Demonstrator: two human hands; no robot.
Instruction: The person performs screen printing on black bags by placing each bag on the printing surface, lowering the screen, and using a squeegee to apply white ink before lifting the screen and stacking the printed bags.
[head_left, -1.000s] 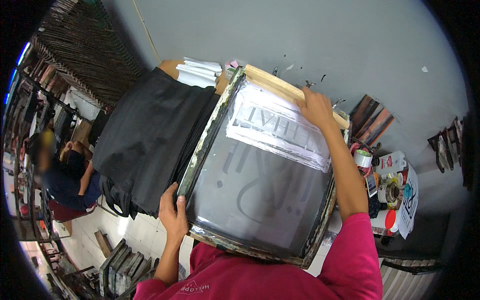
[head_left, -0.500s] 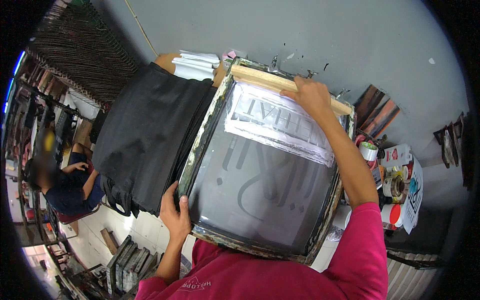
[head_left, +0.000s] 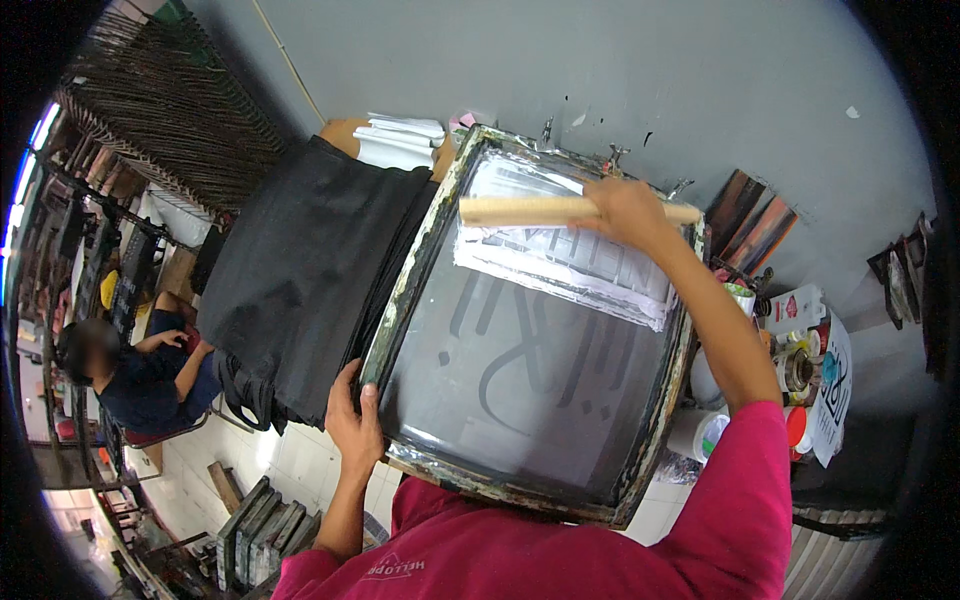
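Observation:
My right hand (head_left: pixel 628 212) grips a wooden-handled squeegee (head_left: pixel 520 210), which lies across the upper part of a screen printing frame (head_left: pixel 400 290). White ink (head_left: pixel 560 275) covers a band of the mesh beneath and below the squeegee, with lettering showing through it. Farther down, the bare grey mesh shows large dark stencil shapes (head_left: pixel 540 360). At the frame's lower left edge, my left hand (head_left: pixel 355 420) holds the wooden rim, thumb on top and fingers around the outside. The squeegee's blade is mostly hidden behind its handle.
Left of the frame lies a stack of black fabric bags (head_left: pixel 300 270). White papers (head_left: pixel 400 140) sit behind it. Jars and tubs (head_left: pixel 795 370) crowd the right side. A seated person (head_left: pixel 150 370) is at far left; several spare frames (head_left: pixel 265 535) stand on the floor.
My right hand has drawn the squeegee from the frame's far edge toward me over the white ink, and its tilt has changed. My left hand stays on the rim.

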